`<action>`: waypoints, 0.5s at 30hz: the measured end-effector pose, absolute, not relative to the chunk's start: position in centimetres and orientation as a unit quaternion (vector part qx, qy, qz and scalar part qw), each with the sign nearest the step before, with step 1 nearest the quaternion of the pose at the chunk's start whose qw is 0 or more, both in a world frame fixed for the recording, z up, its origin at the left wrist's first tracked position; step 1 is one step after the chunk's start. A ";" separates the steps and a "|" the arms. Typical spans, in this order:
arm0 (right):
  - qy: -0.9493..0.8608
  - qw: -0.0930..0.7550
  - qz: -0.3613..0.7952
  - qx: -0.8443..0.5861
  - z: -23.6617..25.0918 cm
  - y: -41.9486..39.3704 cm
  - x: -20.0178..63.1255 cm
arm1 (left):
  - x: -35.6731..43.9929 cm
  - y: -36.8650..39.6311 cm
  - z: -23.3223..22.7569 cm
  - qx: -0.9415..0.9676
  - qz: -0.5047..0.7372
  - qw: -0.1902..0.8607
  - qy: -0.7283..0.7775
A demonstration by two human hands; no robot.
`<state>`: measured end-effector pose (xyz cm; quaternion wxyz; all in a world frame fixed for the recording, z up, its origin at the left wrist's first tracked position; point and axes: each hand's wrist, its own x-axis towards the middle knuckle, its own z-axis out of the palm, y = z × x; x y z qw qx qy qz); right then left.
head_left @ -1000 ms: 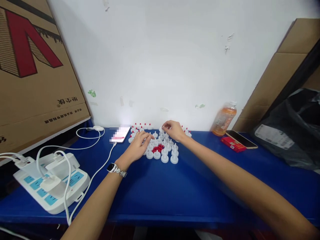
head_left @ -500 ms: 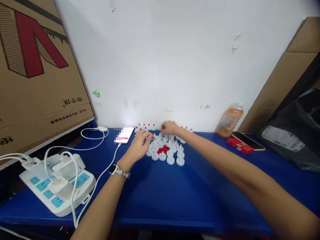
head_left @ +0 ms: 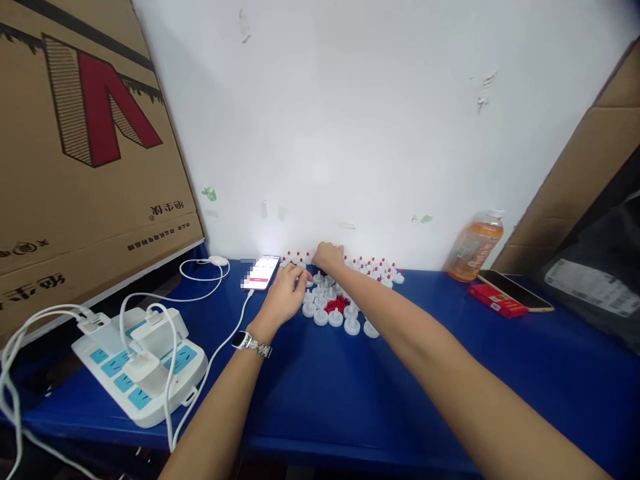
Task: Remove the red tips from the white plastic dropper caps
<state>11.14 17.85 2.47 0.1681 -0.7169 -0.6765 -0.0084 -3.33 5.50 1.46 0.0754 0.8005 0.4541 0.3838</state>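
Many white plastic nozzle caps (head_left: 351,326) stand in a cluster on the blue table, around a small heap of red tips (head_left: 337,305). Behind them, near the wall, more white caps wear red tips (head_left: 383,265). My left hand (head_left: 287,292) hovers at the cluster's left edge, fingers loosely bent and somewhat apart; I see nothing held in it. Reaching over the cluster, my right hand (head_left: 330,256) is at the back row by the wall with its fingers curled closed. Its fingertips are hidden, so whatever they hold does not show.
A lit phone (head_left: 263,273) on a charging cable lies left of the caps. The white power strip (head_left: 150,413) with plugs and cables is at left front. A bottle of orange drink (head_left: 477,248), a red box (head_left: 497,300) and another phone (head_left: 517,291) are at right. Cardboard (head_left: 45,200) leans at left.
The view has turned slightly left, so things appear further right. My right hand has moved a little left along the back row, uncovering more red-tipped caps. The left hand stays beside the cluster.
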 end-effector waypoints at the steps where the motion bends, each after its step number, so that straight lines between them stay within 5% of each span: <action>1: -0.674 0.175 -0.007 -0.718 2.5 17.7 11.1 | -3.4 5.5 1.4 0.800 0.385 0.076 0.454; 15: -0.787 0.423 0.085 -0.440 2.8 3.4 18.0 | -0.1 2.9 1.7 0.822 0.408 0.086 0.388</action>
